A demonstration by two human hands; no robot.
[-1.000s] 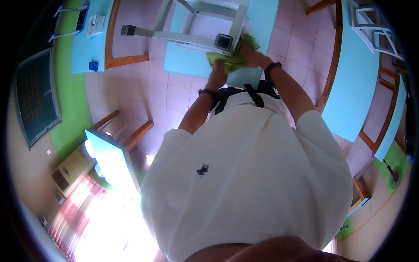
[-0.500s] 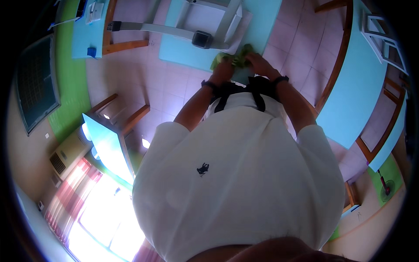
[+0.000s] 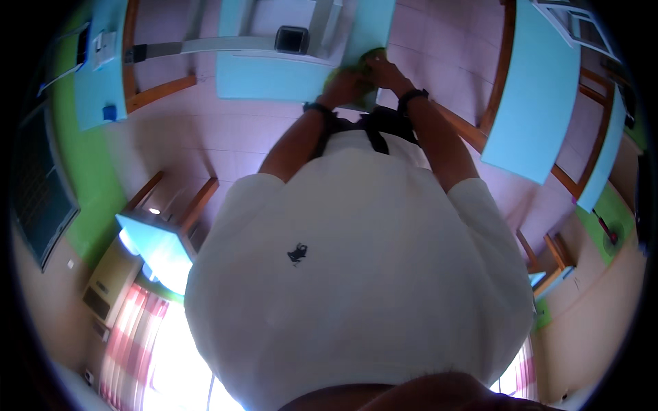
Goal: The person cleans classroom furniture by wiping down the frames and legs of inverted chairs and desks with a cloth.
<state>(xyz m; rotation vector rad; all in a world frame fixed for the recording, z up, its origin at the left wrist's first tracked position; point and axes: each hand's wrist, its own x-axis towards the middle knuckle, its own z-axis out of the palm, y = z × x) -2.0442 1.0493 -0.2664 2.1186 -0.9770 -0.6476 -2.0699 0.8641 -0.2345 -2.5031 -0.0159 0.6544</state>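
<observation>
Soft green cloth (image 3: 373, 53): bunched between the hands, over the near right corner of the light-blue worktop (image 3: 253, 82); much of it is covered by fingers, and whether it touches the surface cannot be told.
Right hand (image 3: 386, 73): fingers narrowed on the cloth's upper part, the fingertips partly lost behind it.
Left hand (image 3: 344, 88): against the cloth's left part, fingers curled, blurred and in shadow; how firmly they grip cannot be told.
Wrists: a dark band on each, the left one (image 3: 317, 108) and the right one (image 3: 412, 100); details too dim to read.
Grey metal frame with tubular legs (image 3: 226, 44): on the worktop beyond the hands, its top cut off by the upper edge; a square black end cap (image 3: 292, 40) faces the camera, and another leg reaches out to the left.
White short-sleeved shirt (image 3: 384, 260): fills the middle and lower part, hiding the floor beneath; a small dark emblem sits on it.
Right side: another long light-blue table (image 3: 534, 96) with a white frame (image 3: 572, 27) at its far end, cut off by the dark rim.
Lower left: red-and-white checked curtain (image 3: 130, 335) beside a glare too bright to see into.
</observation>
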